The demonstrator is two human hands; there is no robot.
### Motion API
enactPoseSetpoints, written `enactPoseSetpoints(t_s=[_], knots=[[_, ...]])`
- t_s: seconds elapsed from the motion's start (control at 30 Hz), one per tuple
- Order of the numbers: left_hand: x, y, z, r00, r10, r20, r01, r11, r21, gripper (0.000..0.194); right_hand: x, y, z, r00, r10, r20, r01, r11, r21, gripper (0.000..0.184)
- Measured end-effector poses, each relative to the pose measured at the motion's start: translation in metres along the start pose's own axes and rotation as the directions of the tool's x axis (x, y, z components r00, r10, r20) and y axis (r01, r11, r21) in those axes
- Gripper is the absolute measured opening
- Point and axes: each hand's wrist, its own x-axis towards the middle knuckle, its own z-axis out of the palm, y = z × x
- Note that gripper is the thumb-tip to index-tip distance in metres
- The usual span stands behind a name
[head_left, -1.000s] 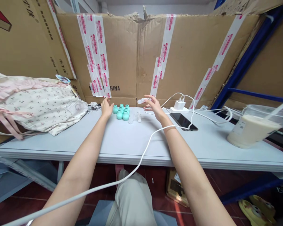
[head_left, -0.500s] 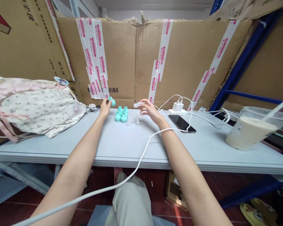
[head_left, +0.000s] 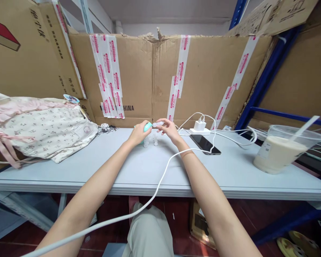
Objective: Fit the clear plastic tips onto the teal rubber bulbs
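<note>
My left hand (head_left: 138,134) is closed around a small teal bulb-shaped piece (head_left: 148,126), held just above the table at the far middle. Its fingers hide the cluster of other teal pieces behind it. My right hand (head_left: 169,129) pinches a small clear plastic tube (head_left: 157,124), its tip close to the teal piece. A few small clear parts (head_left: 150,141) stand on the grey table (head_left: 139,164) just below both hands.
A floral fabric bag (head_left: 40,126) lies at the left. A black phone (head_left: 204,144), a white charger (head_left: 199,126) and cables sit right of my hands; one white cable (head_left: 160,178) runs over my right arm. A drink cup with straw (head_left: 280,150) stands far right. Taped cardboard walls the back.
My left hand picked a teal piece from the cluster, lifted it and carried it right to meet the clear tube in my right hand. The view tilted slightly upward.
</note>
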Motion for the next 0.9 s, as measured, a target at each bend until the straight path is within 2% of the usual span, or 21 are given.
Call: enactPoseSetpoints(t_s=[0.17, 0.43, 0.63, 0.77, 0.9], knots=[[-0.002, 0.004, 0.001, 1.0, 0.018, 0.011, -0.019, 0.997, 0.078, 0.03, 0.001, -0.001, 0.001, 0.995, -0.043, -0.085, 0.039, 0.998, -0.055, 0.044], [-0.005, 0.007, 0.007, 1.0, 0.012, -0.005, -0.012, 0.998, 0.065, 0.032, -0.002, -0.006, -0.005, 1.0, 0.026, 0.008, -0.024, 0.984, -0.174, 0.044], [-0.006, 0.02, 0.013, 1.0, 0.007, 0.023, -0.012, 0.969, 0.246, 0.03, 0.003, -0.004, -0.016, 0.996, 0.004, 0.093, 0.018, 0.973, -0.229, 0.043], [-0.004, 0.031, 0.009, 1.0, -0.014, 0.026, 0.004, 0.938, 0.347, 0.031, 0.002, -0.01, -0.02, 0.997, -0.016, 0.082, 0.041, 0.948, -0.317, 0.045], [-0.004, 0.035, 0.005, 0.997, 0.028, 0.07, -0.057, 0.889, 0.454, 0.033, -0.002, -0.018, -0.022, 0.991, 0.005, 0.131, 0.047, 0.918, -0.393, 0.045]])
